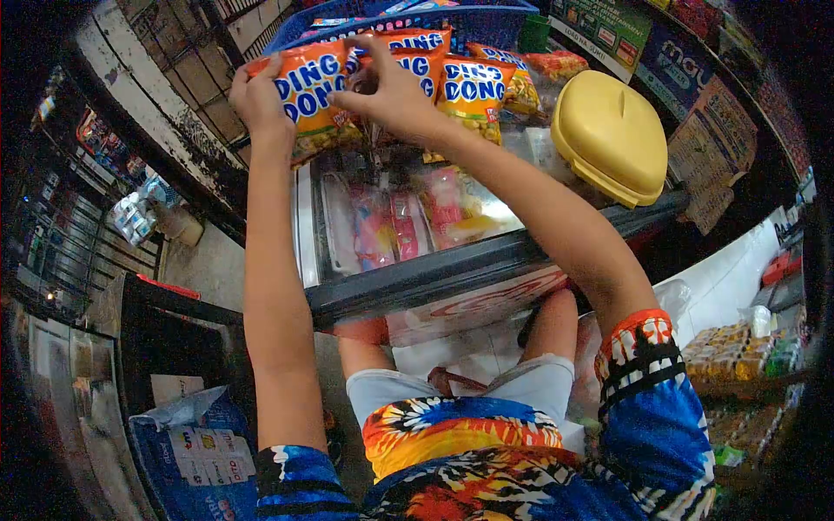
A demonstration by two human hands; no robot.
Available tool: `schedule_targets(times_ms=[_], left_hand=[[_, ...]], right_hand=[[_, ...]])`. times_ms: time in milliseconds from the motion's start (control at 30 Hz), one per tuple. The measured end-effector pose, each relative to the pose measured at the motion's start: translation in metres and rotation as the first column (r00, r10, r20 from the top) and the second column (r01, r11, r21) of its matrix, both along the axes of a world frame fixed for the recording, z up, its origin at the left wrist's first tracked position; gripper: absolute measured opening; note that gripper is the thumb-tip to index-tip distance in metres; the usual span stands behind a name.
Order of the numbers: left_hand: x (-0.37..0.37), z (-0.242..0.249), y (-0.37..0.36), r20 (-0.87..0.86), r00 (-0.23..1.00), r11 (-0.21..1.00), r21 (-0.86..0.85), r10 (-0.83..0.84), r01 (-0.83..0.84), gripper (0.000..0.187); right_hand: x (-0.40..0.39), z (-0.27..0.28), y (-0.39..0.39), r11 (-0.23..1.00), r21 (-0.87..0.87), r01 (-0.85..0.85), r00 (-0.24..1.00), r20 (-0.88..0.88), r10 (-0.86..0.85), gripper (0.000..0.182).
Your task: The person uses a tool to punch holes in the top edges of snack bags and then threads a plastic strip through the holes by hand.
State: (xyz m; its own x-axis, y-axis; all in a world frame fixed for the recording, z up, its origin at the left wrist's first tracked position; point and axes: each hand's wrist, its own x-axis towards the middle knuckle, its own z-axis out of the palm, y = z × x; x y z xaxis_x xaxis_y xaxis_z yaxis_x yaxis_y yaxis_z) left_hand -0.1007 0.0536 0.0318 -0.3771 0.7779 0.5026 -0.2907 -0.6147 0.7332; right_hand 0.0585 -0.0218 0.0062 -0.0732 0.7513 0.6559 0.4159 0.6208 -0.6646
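At the upper left of the view, my left hand point(263, 97) is closed on the top left edge of an orange snack packet point(317, 91) printed "DING DONG". My right hand point(391, 95) is at that packet's right side, thumb and index finger apart in a curve, with nothing seen between them. More packets of the same kind, one of them a front packet point(472, 97), lean in a row to the right, before a blue basket point(300, 24). They stand on a glass-topped case point(504, 200) with pink and yellow packs inside.
A yellow lidded container point(611, 135) sits on the case's right side. The case's dark front edge point(434, 271) runs across before my body. Shelved goods point(738, 352) are at the lower right, and a blue bag point(195, 456) is at the lower left.
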Motion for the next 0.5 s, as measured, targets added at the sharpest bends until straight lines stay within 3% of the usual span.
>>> schedule_targets(times_ms=[33,100,167,233,267,300,367,433,467,500], left_hand=[[0.001,0.002,-0.005,-0.001,1.0,1.0,0.001,0.003,-0.003,0.01],[0.0,0.002,-0.013,0.069,0.995,0.997,-0.01,0.071,-0.071,0.01],[-0.002,0.002,-0.012,0.069,0.99,0.992,-0.006,0.123,-0.123,0.01],[-0.006,-0.001,-0.008,0.089,0.987,0.99,-0.043,0.137,-0.133,0.01],[-0.007,-0.003,-0.006,0.092,0.986,0.99,-0.038,0.14,-0.137,0.01],[-0.008,-0.004,-0.004,0.072,0.988,0.99,-0.035,0.136,-0.134,0.011],[-0.006,-0.003,0.001,0.049,0.991,0.992,-0.02,0.124,-0.123,0.011],[0.005,-0.003,-0.009,-0.031,0.991,0.991,0.013,-0.132,0.132,0.013],[0.005,-0.001,-0.01,-0.165,0.969,0.983,-0.026,-0.183,0.181,0.013],[0.008,0.002,-0.016,-0.162,0.97,0.984,-0.024,-0.18,0.178,0.013]], right_hand=[[-0.006,-0.007,0.008,1.0,0.001,-0.003,1.0,-0.001,0.003,0.068],[-0.023,-0.019,0.017,0.985,0.023,-0.172,0.965,-0.197,0.173,0.064],[-0.03,-0.026,0.019,0.965,0.09,-0.245,0.936,-0.24,0.26,0.059],[-0.03,-0.02,0.008,0.839,-0.216,-0.499,0.789,-0.513,0.338,0.053],[-0.033,-0.021,0.01,0.875,-0.165,-0.455,0.796,-0.516,0.317,0.041],[-0.029,-0.017,0.009,0.875,-0.159,-0.456,0.796,-0.512,0.322,0.041],[-0.013,-0.005,0.006,0.827,-0.273,-0.492,0.776,-0.568,0.274,0.041],[0.0,0.017,0.001,0.816,-0.109,-0.568,0.578,-0.758,0.302,0.045],[0.009,0.031,-0.004,0.878,-0.068,-0.473,0.563,-0.79,0.242,0.052],[0.023,0.041,-0.004,0.853,-0.002,-0.523,0.48,-0.827,0.292,0.054]])
